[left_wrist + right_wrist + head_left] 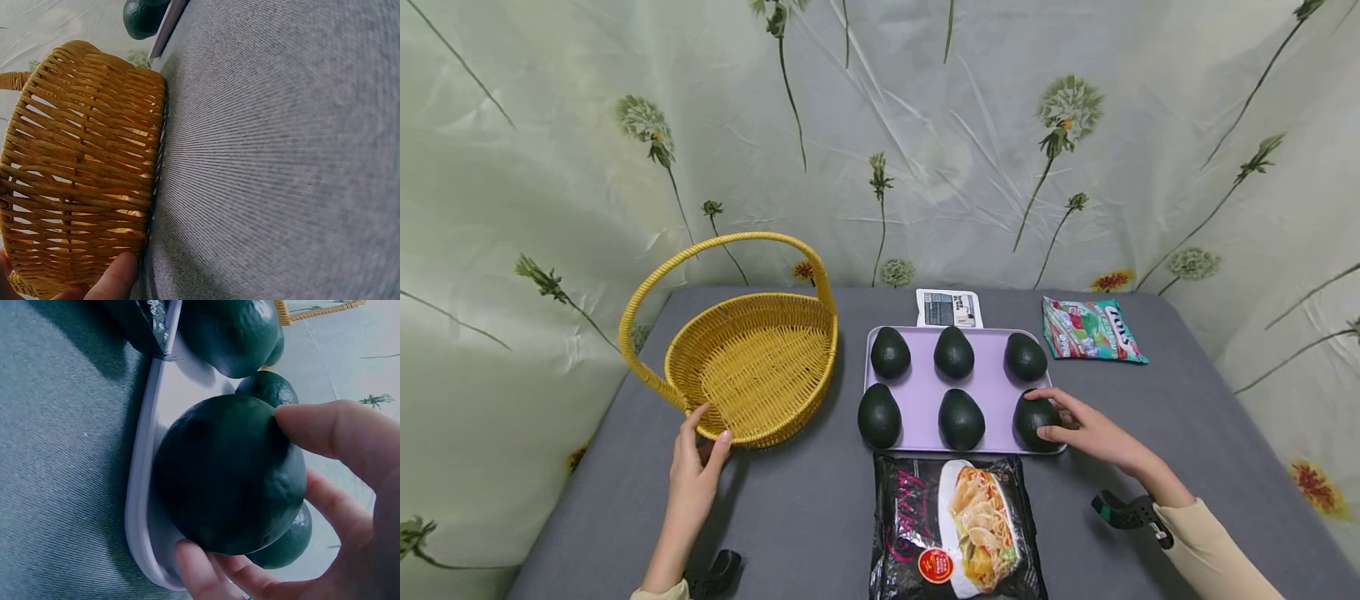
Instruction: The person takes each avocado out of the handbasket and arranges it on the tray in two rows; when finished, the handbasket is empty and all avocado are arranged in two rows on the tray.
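Observation:
A yellow wicker basket (752,367) with a tall arched handle stands on the left of the table. My left hand (694,475) holds its near rim; in the left wrist view a fingertip (119,275) presses low on the woven side (81,169). On the lilac tray (917,417), several dark green avocados lie in two rows. My right hand (1093,429) grips the near-right avocado (1033,423). The right wrist view shows thumb and fingers spread around this avocado (231,475), which sits inside the tray's rim (140,487).
A black noodle packet (955,529) lies in front of the tray. Behind the tray is a small white packet (949,308), and a teal and red snack bag (1092,330) rests at the back right. A flower-print curtain (880,125) hangs behind the grey table (805,517).

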Tool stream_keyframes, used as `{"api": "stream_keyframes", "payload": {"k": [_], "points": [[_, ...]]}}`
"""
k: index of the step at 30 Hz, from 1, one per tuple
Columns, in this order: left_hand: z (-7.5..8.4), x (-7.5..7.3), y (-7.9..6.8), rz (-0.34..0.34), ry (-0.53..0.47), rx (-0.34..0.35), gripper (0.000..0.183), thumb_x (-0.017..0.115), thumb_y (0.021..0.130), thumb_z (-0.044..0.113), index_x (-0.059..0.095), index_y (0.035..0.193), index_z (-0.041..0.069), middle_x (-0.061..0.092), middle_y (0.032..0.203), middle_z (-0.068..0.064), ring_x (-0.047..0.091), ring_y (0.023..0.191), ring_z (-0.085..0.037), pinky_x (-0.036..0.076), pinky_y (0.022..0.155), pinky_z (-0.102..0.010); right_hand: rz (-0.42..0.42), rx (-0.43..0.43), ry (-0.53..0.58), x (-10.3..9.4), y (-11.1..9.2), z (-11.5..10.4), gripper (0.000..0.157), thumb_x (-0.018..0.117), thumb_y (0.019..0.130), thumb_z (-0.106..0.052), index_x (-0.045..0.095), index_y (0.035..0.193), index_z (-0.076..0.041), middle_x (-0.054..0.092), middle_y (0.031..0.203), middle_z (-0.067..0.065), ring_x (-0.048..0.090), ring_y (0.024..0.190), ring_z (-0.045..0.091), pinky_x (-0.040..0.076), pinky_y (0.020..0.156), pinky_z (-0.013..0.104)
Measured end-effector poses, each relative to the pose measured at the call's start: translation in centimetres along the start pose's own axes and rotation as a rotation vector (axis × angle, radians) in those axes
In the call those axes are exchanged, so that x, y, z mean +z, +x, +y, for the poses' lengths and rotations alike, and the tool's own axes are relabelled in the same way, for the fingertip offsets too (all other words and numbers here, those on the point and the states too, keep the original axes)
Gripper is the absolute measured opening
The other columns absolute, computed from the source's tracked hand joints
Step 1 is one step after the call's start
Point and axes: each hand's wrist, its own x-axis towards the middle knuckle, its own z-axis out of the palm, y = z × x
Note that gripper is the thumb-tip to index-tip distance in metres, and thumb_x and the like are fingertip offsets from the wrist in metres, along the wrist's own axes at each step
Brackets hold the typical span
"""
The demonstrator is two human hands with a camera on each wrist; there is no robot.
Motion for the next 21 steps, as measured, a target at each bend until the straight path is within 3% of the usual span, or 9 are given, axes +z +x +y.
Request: {"api": "stream_keyframes", "payload": {"k": [6, 16, 21], "points": [[-0.1, 0.0, 0.0, 0.007, 0.007, 0.044, 0.057, 0.051, 0.101, 0.021, 0.025, 0.149, 0.005, 0.022, 0.145, -0.031, 0.039, 0.121, -0.044, 0.039, 0.089, -0.054, 0.017, 0.026, 0.004, 0.2, -0.5, 0.0, 0.047, 0.063, 0.093, -0.018, 0.046, 0.136, -0.008, 0.043, 0.133, 0.025, 0.047, 0.112, 0.043, 0.045, 0.080, 0.049], [0.2, -0.1, 0.2, -0.005, -0.011, 0.039, 0.057, 0.051, 0.101, 0.021, 0.025, 0.148, 0.003, 0.022, 0.145, -0.031, 0.037, 0.122, -0.044, 0.038, 0.092, -0.057, 0.058, 0.011, 0.013, 0.1, -0.9, 0.1, 0.048, 0.061, 0.094, -0.017, 0.045, 0.137, -0.004, 0.043, 0.134, 0.025, 0.043, 0.117, 0.045, 0.041, 0.087, 0.058], [0.1, -0.1, 0.4, -0.027, -0.013, 0.052, 0.058, 0.051, 0.101, 0.019, 0.024, 0.148, 0.001, 0.022, 0.145, -0.032, 0.031, 0.127, -0.046, 0.036, 0.094, -0.060, 0.092, 0.050, 0.010, -0.2, -1.3, -0.1, 0.049, 0.061, 0.095, -0.021, 0.043, 0.138, -0.007, 0.042, 0.133, 0.027, 0.044, 0.116, 0.046, 0.042, 0.085, 0.059]]}}
